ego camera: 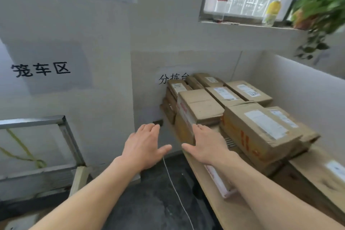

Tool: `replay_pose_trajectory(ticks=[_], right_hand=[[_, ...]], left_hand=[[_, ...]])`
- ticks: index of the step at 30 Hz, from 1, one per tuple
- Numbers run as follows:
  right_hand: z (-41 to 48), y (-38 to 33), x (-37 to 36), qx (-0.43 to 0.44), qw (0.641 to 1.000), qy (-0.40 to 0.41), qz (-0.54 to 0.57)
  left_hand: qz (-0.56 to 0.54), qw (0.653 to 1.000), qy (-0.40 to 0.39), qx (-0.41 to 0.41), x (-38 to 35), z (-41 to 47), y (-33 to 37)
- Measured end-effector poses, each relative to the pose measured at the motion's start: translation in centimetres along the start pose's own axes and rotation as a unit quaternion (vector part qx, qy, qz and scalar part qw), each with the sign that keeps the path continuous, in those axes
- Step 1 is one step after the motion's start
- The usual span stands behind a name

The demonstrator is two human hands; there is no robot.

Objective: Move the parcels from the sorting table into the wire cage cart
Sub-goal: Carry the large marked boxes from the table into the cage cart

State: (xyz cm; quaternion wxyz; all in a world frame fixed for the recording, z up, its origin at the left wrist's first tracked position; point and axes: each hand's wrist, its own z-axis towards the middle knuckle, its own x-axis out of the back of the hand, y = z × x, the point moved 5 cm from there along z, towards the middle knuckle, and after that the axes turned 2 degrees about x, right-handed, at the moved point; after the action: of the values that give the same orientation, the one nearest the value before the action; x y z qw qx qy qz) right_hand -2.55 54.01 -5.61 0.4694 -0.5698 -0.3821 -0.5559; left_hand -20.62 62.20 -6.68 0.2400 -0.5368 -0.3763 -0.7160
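Brown cardboard parcels with white labels lie stacked on the pale wooden surface, against the white wall. Just before the stack, the left hand and right hand reach forward, fingers spread, holding nothing. Left of the stack stands the grey metal-framed cage cart.

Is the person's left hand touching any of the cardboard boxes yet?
Apart. The head view shows the left hand open over the dark floor, with bare wall between its fingers and the nearest box.
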Motion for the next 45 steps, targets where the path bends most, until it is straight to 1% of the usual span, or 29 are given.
replay_pose_trajectory(ticks=[4, 7, 12, 14, 18, 20, 23, 25, 28, 31, 33, 39, 42, 45], right_hand=[[-4.4, 6.1, 1.7, -0.053, 0.998, 0.039, 0.002], [-7.6, 10.6, 3.1, -0.081, 0.994, 0.079, 0.010], [-12.1, 16.5, 6.4, -0.078, 0.976, 0.205, -0.017], [-13.5, 18.3, 7.6, -0.074, 0.967, 0.242, -0.021], [-15.7, 23.1, 8.4, -0.092, 0.964, 0.250, 0.007], [-16.9, 25.9, 8.0, -0.115, 0.964, 0.238, 0.023], [-18.6, 30.8, 6.5, -0.175, 0.964, 0.194, 0.040], [-19.5, 34.6, 4.8, -0.227, 0.964, 0.133, 0.036], [-21.1, 40.2, 1.8, -0.290, 0.956, 0.026, 0.025], [-22.3, 45.4, -0.7, -0.336, 0.941, -0.036, 0.032], [-22.6, 48.4, -1.9, -0.351, 0.935, -0.053, 0.025], [-22.5, 55.4, -4.6, -0.386, 0.917, -0.101, -0.005], [-21.9, 57.8, -4.8, -0.391, 0.912, -0.120, 0.008], [-21.1, 59.5, -5.0, -0.389, 0.907, -0.157, 0.034]], left_hand=[[-0.015, 0.997, -0.016, -0.072, -1.9, 0.8, 6.9], [-0.043, 0.991, -0.005, -0.129, -2.7, 0.9, 12.3], [-0.077, 0.972, 0.044, -0.217, -3.1, 0.2, 21.2], [-0.095, 0.962, 0.059, -0.249, -3.2, -0.1, 24.5], [-0.108, 0.950, 0.060, -0.287, -4.7, -0.5, 30.3], [-0.109, 0.946, 0.055, -0.301, -6.0, -0.9, 32.9], [-0.095, 0.948, 0.014, -0.302, -8.4, -1.2, 36.4], [-0.100, 0.953, -0.022, -0.284, -10.5, -1.1, 38.4], [-0.114, 0.962, -0.081, -0.234, -14.3, -0.5, 40.9], [-0.115, 0.964, -0.139, -0.194, -18.4, -0.1, 42.8], [-0.115, 0.964, -0.161, -0.178, -20.6, 0.1, 44.0], [-0.117, 0.964, -0.186, -0.147, -24.6, 0.9, 47.2], [-0.130, 0.963, -0.198, -0.127, -25.8, 1.2, 48.4], [-0.146, 0.958, -0.220, -0.111, -27.0, 1.5, 49.2]])
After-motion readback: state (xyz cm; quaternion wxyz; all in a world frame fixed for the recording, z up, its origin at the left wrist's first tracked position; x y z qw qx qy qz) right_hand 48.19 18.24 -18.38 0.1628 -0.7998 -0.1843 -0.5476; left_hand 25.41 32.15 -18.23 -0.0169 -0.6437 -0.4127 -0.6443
